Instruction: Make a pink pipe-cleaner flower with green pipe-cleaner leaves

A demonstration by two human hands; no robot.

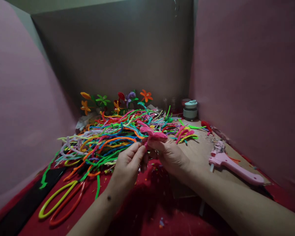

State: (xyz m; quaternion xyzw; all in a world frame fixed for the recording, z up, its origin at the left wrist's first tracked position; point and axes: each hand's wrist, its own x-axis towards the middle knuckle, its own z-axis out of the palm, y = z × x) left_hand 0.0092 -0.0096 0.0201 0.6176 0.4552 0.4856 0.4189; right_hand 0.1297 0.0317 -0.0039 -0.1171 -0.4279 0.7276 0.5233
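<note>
A pink pipe-cleaner flower (151, 132) with several looped petals is held up in front of me, over the near edge of a pile of pipe cleaners (108, 137). Thumb and fingers of my left hand (130, 160) pinch its base from the left. From the right, my right hand (170, 157) grips the base and lower petal. The two hands nearly meet there, and their fingers partly hide the flower's lower end.
A pink hot glue gun (236, 167) lies on a brown board (196, 154) at right. Yellow-and-red-handled pliers (64, 203) rest at lower left on the red cloth (142, 209). Finished pipe-cleaner flowers (146, 95) and a lidded jar (190, 111) stand behind, with pink panels on both sides.
</note>
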